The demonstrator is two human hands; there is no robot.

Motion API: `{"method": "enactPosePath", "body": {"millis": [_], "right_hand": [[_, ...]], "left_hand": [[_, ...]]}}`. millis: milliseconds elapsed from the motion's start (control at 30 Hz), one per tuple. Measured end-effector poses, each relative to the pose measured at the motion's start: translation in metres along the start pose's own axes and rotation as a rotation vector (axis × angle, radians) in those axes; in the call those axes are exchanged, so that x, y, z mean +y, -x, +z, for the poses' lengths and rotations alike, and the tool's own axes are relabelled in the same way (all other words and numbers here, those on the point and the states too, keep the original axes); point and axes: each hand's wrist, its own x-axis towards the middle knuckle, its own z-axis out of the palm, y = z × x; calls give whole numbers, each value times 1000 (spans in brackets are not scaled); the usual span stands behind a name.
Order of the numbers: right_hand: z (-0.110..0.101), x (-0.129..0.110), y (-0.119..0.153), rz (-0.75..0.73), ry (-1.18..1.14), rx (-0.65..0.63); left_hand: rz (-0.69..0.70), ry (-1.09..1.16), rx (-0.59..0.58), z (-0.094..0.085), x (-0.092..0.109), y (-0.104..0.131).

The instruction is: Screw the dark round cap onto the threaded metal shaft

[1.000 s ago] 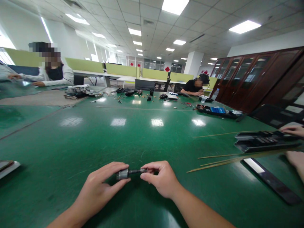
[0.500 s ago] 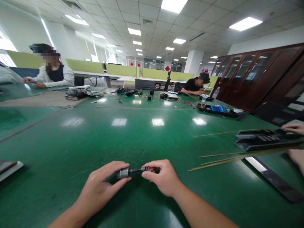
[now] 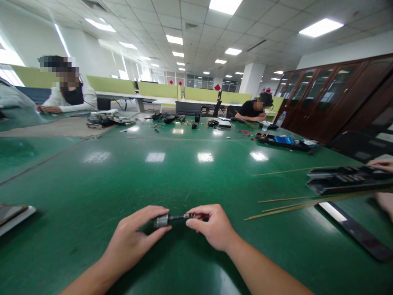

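A small motor-like part [image 3: 162, 221] with a silver cylinder and a thin dark shaft lies level above the green tabletop [image 3: 172, 176]. The thumb and fingers of my left hand [image 3: 135, 235] close round its cylinder end. At the shaft's other end, my right hand [image 3: 215, 227] pinches the tip between thumb and fingers. Both hands are near the table's front, a short way apart, and the shaft shows between them. The fingers of the right hand partly hide the tip.
Thin brass rods [image 3: 285, 207], a black channel-shaped piece [image 3: 325, 182] and a dark flat bar [image 3: 353, 231] lie at right, near another person's hand [image 3: 382, 164]. At left is a white-edged tray [image 3: 27, 215]. Tools and parts line the far side, where people sit.
The view has shifted slightly, so the surroundings sit a little differently in the picture. Both hands keep their grip on the part, which appears slightly further right.
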Motion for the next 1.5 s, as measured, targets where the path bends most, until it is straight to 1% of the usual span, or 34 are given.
{"method": "enactPosePath", "body": {"millis": [500,1167,1300,1400,1433,1500], "right_hand": [[-1,-1,0,1,-7,6],[-1,1,0,-3,-18,12],[-2,2,-1,1,-107,-10],[-6,5,-2,-17,-269,-32],[-7,6,-2,-26,-320,-27],[-10,7,-4,-35,-386,-1]], "left_hand": [[8,21,12,-4,5,-3],[-5,8,21,-5,-1,-1],[-17,5,24,-6,-2,0],[-60,15,36,-8,0,-2],[-98,18,40,-8,1,-4],[-226,58,68,-11,0,-7]]}}
